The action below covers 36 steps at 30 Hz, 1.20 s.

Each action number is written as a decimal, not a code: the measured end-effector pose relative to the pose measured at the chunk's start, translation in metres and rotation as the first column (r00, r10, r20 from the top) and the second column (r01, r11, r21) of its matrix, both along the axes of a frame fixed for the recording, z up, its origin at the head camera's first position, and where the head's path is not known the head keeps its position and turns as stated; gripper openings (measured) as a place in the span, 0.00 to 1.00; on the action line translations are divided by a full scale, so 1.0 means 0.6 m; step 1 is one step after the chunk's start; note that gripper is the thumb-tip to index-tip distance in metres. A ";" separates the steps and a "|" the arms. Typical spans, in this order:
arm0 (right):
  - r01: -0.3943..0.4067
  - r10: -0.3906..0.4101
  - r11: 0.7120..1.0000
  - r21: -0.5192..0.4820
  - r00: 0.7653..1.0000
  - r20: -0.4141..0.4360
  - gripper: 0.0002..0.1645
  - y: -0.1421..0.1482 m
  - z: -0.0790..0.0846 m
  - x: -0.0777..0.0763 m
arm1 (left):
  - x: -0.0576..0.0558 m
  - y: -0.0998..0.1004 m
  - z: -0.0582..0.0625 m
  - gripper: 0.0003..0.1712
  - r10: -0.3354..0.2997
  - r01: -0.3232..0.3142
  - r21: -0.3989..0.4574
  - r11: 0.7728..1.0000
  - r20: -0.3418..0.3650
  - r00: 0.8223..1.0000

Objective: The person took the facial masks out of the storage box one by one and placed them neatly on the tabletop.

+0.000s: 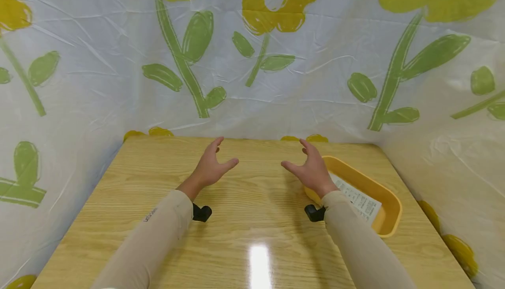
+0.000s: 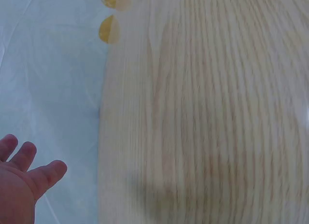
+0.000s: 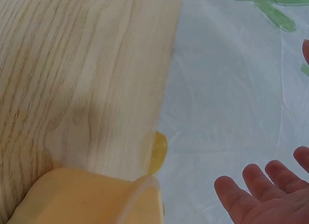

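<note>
now both hands hover open over the wooden table (image 1: 252, 236), holding nothing.
left hand (image 1: 211, 166) & right hand (image 1: 311, 168): fingers spread, loosely bent, palms facing each other w/ bare tabletop between the fingertips. yellow tray (image 1: 388, 192) sits just beside/behind the right fingers, w/ a printed paper sheet (image 1: 360, 201) inside; nothing near the left fingers.

Light wood-grain table (image 1: 252, 236), glossy, with a glare patch near the front edge. A yellow tray (image 1: 388, 192) sits on its right side near the far corner. A printed paper sheet (image 1: 360, 201) lies inside the tray.
</note>
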State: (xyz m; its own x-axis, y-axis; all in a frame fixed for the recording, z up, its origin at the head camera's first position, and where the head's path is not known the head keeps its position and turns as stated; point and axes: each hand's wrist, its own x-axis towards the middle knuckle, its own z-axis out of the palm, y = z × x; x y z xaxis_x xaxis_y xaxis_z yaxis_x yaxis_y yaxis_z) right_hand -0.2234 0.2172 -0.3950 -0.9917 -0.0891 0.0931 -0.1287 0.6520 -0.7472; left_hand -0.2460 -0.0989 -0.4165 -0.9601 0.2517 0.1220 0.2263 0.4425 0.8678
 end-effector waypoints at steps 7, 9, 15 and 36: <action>0.010 -0.009 0.998 -0.065 1.000 0.014 0.61 0.024 -0.006 0.024 | 0.018 0.024 -0.010 0.52 -0.047 0.045 0.039 0.998 0.031 0.998; 0.017 -0.016 0.997 -0.074 1.000 0.010 0.60 0.033 -0.008 0.035 | 0.025 0.029 -0.014 0.52 -0.056 0.054 0.048 0.997 0.036 0.998; 0.026 -0.027 0.995 -0.093 1.000 -0.012 0.58 0.048 -0.019 0.061 | 0.037 0.045 -0.021 0.49 -0.064 0.061 0.070 0.996 0.035 0.997; 0.176 -0.181 0.982 -0.060 0.979 -0.092 0.50 0.146 -0.040 0.146 | 0.053 0.118 -0.018 0.47 -0.144 0.140 0.093 0.986 0.042 0.989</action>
